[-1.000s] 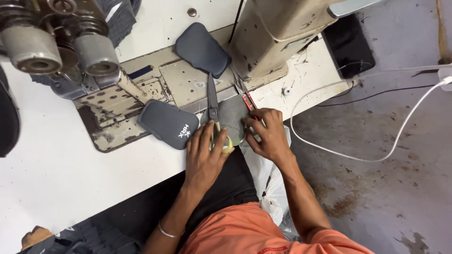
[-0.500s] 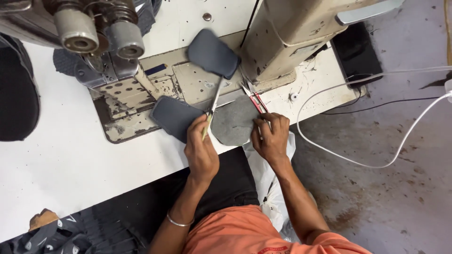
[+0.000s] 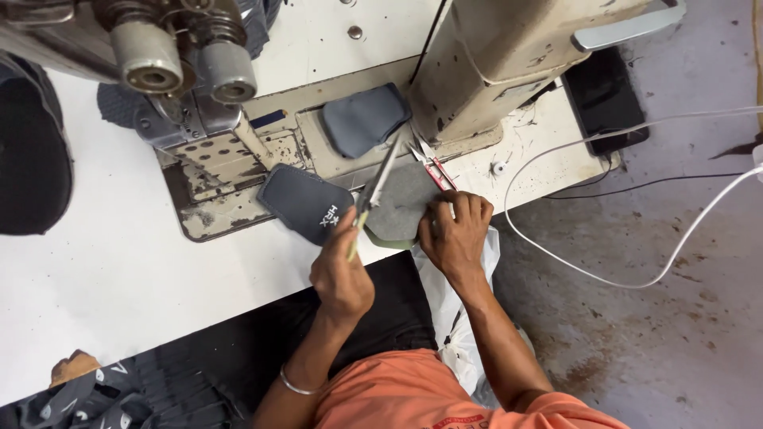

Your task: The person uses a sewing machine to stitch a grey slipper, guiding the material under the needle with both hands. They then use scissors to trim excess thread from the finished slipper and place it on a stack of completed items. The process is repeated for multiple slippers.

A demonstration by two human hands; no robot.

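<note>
The left hand [image 3: 342, 274] is gripping a slim tool, probably tweezers [image 3: 373, 191], angled over the grey felt piece [image 3: 397, 208]. The right hand [image 3: 455, 232] is pressing that piece flat against the worktop [image 3: 119, 270], steadying it just beside red thread snips [image 3: 433, 168].

Just left of my left hand [image 3: 342, 274] lies a dark grey pad [image 3: 304, 202] with a small white printed label [image 3: 328, 215] near the end closest to my fingers; the label is a short line of pale marks running along that edge.

Well to the right of my right hand [image 3: 455, 235], beyond the machine base, a phone [image 3: 605, 99] lies flat at the table's corner. Its screen is a black rectangle, dark and blank, with a white cable [image 3: 636, 274] looping away from near it.

Just below my right wrist a white plastic bag [image 3: 465, 318] hangs off the table's edge, crumpled and unmarked.
</note>
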